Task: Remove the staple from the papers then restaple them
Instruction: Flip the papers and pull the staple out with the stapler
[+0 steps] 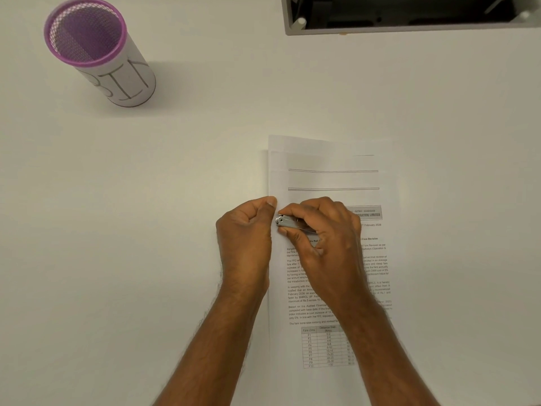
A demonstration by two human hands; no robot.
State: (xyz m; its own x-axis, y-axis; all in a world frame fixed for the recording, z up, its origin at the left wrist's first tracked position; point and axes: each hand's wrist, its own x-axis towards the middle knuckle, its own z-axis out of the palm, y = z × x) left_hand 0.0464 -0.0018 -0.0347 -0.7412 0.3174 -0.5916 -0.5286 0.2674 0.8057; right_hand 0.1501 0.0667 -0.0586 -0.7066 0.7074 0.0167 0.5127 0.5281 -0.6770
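A stack of printed papers (330, 177) lies on the white table, right of centre, with text and a table on the top sheet. My right hand (325, 247) rests on the papers and grips a small silver metal tool (285, 221), a stapler or staple remover, whose end points at the papers' left edge. My left hand (244, 241) is curled into a fist at that left edge, its thumb pressing on the paper's margin just above the tool. No staple is visible; my hands cover that spot.
A purple mesh pen holder (96, 51) wrapped in white paper stands at the far left. A dark opening with a grey frame (409, 30) sits at the table's far right edge.
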